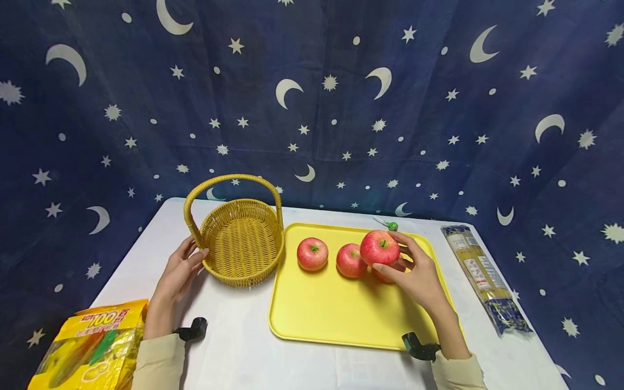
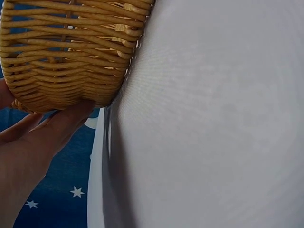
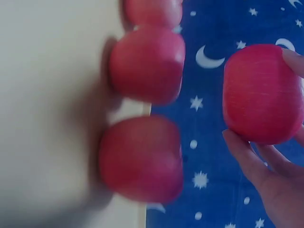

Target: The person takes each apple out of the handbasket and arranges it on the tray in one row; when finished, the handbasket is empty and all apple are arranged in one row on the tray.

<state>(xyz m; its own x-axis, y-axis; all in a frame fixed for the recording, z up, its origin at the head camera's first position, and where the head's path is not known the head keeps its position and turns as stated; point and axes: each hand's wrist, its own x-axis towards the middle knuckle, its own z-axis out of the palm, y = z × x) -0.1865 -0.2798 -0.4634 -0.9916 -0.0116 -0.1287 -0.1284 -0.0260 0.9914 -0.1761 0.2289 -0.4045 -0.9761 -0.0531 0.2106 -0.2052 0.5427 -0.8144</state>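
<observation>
My right hand [image 1: 414, 268] grips a red apple [image 1: 380, 247] between thumb and fingers, raised above the yellow tray [image 1: 322, 319]. The right wrist view shows this held apple [image 3: 263, 95] apart from the row of three others. On the tray sit a left apple [image 1: 312, 254], a middle apple [image 1: 350, 262] and a third, mostly hidden beneath the held one. My left hand [image 1: 177, 271] holds the left side of a wicker basket [image 1: 244, 244], thumb at the rim near the handle's base. Fingers press the basket's woven wall [image 2: 71, 71] in the left wrist view. Inside, the basket is bare.
Behind the tray lies a green-wrapped lollipop [image 1: 392, 225]. A long clear packet with yellow contents [image 1: 480, 271] lies along the table's right side. A yellow snack bag [image 1: 92, 346] is at the front left. Dark star-and-moon cloth [image 1: 312, 135] hangs behind the white table [image 1: 234, 346].
</observation>
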